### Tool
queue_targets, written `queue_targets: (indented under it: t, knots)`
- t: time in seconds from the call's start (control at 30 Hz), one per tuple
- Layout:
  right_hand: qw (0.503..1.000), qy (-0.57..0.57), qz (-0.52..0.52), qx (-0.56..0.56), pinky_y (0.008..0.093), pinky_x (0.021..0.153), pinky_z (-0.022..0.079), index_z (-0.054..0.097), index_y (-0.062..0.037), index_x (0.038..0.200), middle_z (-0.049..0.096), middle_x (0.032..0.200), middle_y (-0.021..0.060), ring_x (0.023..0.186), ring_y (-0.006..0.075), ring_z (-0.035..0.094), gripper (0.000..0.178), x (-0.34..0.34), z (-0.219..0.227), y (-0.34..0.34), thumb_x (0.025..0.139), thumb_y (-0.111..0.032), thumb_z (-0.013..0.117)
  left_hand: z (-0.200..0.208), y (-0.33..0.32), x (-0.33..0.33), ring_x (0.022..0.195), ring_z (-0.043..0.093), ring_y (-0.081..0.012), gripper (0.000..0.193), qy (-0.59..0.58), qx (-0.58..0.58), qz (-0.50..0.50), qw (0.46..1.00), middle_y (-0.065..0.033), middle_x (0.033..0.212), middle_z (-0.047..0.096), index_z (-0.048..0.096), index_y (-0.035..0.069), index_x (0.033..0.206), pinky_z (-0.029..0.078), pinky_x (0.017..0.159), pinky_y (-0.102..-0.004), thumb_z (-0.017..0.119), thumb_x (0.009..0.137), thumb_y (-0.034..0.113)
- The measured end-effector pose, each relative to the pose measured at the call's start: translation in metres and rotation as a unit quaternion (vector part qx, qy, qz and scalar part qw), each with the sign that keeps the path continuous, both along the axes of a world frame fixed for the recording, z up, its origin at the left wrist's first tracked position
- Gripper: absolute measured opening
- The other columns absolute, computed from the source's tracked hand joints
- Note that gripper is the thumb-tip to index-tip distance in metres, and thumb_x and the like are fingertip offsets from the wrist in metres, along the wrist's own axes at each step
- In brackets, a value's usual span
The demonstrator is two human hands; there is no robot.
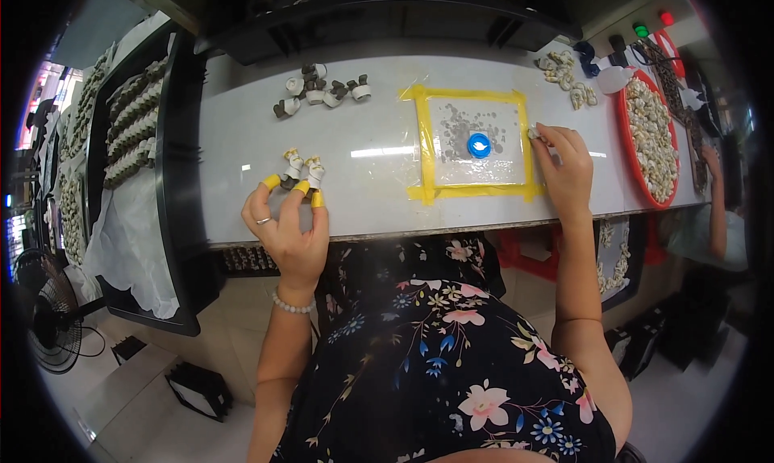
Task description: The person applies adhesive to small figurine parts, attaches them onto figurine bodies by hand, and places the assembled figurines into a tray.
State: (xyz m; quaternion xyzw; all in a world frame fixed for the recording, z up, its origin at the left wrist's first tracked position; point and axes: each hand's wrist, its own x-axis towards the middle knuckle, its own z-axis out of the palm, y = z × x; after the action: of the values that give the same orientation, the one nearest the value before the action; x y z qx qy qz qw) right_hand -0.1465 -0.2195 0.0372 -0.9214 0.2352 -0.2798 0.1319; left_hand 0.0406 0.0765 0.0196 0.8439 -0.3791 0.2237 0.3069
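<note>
Pinching a small whitish piece (533,132) between thumb and forefinger, the right hand (562,158) is at the right edge of the yellow-taped square (427,149), its grip narrow. Well to the left of that square, the left hand (292,225) has its fingers spread and, with yellow covers (317,199) on three tips, meets the lower parts of two white figurines (314,173) with yellowish tops; whether it grips them or only touches them, I cannot tell. Those figurines stand side by side, left of the square and apart from it. Inside the square, right of its middle, sits a round blue dish (479,153) with a bright white patch in it, and grey spots are scattered around it. Left of the square and level with its upper edge lies a loose group of grey-and-white pieces (314,96). Beyond its upper right corner is a cluster of pale pieces (567,80), and farther right come a whitish bottle (614,80) and a red basin (623,128) filled with small pale pieces. Past the basin, farthest right of the square, a co-worker's arm (717,213) shows. Farthest left of it, a dark-edged tray (184,237) bears rows of grey-and-white figures (133,124).
</note>
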Motion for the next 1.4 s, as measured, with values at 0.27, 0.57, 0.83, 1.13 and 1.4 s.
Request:
queue_targets:
  t: [0.27, 0.57, 0.83, 1.13, 1.4]
  knots:
    - [0.999, -0.035, 0.030, 0.021, 0.0288, 0.057, 0.047, 0.064, -0.0012, 0.094, 0.063, 0.088, 0.0083, 0.073, 0.0204, 0.058, 0.020, -0.009, -0.005, 0.003, 0.075, 0.000, 0.066, 0.009, -0.004, 0.016, 0.099, 0.050, -0.0362, 0.030, 0.050, -0.061, -0.031, 0.996, -0.0219, 0.111, 0.052, 0.058, -0.004, 0.093, 0.041, 0.087, -0.0430, 0.069, 0.065, 0.001]
    - [0.995, -0.031, 0.017, 0.092, 0.0305, 0.064, 0.049, 0.066, -0.0025, 0.093, 0.062, 0.087, 0.0104, 0.078, 0.0246, 0.059, 0.019, -0.004, 0.002, 0.006, 0.074, -0.005, 0.068, 0.039, -0.043, 0.089, 0.093, 0.058, -0.0303, 0.029, 0.111, 0.060, -0.098, 0.987, -0.0184, 0.101, 0.061, 0.058, -0.004, 0.101, 0.046, 0.083, -0.0362, 0.064, 0.073, 0.002]
    - [0.985, -0.003, 0.167, 0.047, 0.0332, 0.068, 0.047, 0.068, -0.0057, 0.085, 0.061, 0.082, 0.0059, 0.075, 0.0228, 0.058, 0.018, 0.032, 0.021, 0.023, 0.068, -0.006, 0.069, 0.034, -0.043, 0.099, 0.081, 0.063, -0.0243, 0.032, 0.202, 0.107, -0.057, 0.972, -0.0165, 0.092, 0.062, 0.057, -0.006, 0.105, 0.049, 0.073, -0.0316, 0.059, 0.074, 0.001]
    - [0.969, 0.131, 0.203, -0.045, 0.0317, 0.069, 0.043, 0.067, -0.0056, 0.086, 0.057, 0.081, 0.0053, 0.077, 0.0207, 0.057, 0.018, 0.038, 0.035, 0.024, 0.068, -0.005, 0.067, 0.042, -0.041, 0.038, 0.082, 0.061, -0.0187, 0.031, 0.609, -0.340, -0.308, 0.647, -0.0133, 0.103, 0.058, 0.052, -0.004, 0.112, 0.053, 0.076, -0.0296, 0.055, 0.081, -0.006]
    - [0.960, 0.172, 0.204, -0.088, 0.0337, 0.070, 0.045, 0.066, -0.0047, 0.084, 0.056, 0.080, 0.0056, 0.076, 0.0213, 0.056, 0.016, 0.042, 0.036, 0.026, 0.068, -0.004, 0.065, 0.020, -0.068, -0.030, 0.082, 0.064, -0.0208, 0.030, 0.729, -0.331, -0.257, 0.542, -0.0142, 0.100, 0.061, 0.052, -0.006, 0.113, 0.055, 0.074, -0.0291, 0.060, 0.086, 0.002]
